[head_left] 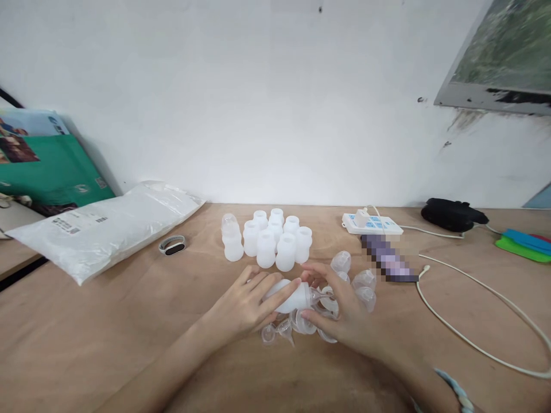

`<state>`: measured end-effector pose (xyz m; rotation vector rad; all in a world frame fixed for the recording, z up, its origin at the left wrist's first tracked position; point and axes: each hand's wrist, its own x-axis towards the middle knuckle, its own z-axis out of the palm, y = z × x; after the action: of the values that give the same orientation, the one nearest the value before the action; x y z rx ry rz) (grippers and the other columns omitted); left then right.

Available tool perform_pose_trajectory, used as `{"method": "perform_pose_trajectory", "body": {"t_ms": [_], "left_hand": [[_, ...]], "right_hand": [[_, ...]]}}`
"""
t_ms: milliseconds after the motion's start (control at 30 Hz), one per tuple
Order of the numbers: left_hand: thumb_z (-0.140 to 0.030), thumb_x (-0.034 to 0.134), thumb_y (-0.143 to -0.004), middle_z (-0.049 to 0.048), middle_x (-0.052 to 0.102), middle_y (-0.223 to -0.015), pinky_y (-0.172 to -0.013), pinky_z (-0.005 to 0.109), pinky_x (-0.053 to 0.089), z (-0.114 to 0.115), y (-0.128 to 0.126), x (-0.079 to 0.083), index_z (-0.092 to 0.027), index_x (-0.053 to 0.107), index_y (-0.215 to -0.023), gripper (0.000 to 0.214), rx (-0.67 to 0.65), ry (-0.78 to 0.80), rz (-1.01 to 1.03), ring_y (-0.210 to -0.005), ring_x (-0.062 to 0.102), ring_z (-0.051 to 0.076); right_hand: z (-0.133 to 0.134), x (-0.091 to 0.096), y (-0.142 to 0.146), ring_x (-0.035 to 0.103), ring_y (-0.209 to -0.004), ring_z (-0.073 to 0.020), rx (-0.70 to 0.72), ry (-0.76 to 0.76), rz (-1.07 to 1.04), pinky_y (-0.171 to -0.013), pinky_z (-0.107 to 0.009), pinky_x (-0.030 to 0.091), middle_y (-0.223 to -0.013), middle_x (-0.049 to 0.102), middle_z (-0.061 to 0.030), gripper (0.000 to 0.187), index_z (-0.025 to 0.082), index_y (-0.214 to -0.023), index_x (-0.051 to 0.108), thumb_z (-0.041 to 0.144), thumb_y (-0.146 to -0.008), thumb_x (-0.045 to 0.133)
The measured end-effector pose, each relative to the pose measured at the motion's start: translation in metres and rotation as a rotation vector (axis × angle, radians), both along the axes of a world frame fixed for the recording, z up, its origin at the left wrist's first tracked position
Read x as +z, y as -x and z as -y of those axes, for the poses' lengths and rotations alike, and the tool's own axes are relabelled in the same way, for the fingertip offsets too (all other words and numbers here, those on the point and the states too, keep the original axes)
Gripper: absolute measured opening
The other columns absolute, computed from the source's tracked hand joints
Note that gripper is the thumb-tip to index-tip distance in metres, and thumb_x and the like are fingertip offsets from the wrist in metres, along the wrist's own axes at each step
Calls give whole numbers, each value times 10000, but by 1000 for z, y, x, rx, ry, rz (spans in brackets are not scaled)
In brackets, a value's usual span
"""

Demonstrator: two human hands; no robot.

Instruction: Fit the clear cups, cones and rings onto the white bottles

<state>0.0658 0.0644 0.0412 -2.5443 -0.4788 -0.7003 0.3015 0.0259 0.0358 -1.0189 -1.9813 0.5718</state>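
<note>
My left hand (245, 304) is closed round a white translucent bottle (290, 296) lying on its side just above the wooden table (107, 321). At the bottle's neck end, my right hand (344, 312) pinches a clear plastic piece (326, 296). Under and around both hands lie several clear caps and spoon-like parts (284, 331). More clear caps (364, 281) sit just right of my right hand. Behind my hands stands a cluster of several upright white bottles (271, 241).
A white plastic bag (103, 226) lies at the left, a wristband (172, 245) beside it. A power strip (372, 223), a blurred object (387, 258) and a white cable (473, 344) lie at the right. A black item (451, 214) and coloured sheets (523, 244) sit far right.
</note>
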Motion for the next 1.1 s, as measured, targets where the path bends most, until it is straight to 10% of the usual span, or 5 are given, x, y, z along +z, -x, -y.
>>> {"method": "perform_pose_trajectory", "body": {"t_ms": [1100], "left_hand": [[-232, 296, -1067, 133, 743, -1028, -775, 353, 378, 4, -5, 5, -29, 551, -1236, 367, -2, -100, 55, -860, 668, 216]], "right_hand": [[0, 3, -1, 618, -890, -217, -6, 135, -30, -790, -357, 496, -988, 637, -38, 387, 242, -1258, 446, 319, -914, 605]]}}
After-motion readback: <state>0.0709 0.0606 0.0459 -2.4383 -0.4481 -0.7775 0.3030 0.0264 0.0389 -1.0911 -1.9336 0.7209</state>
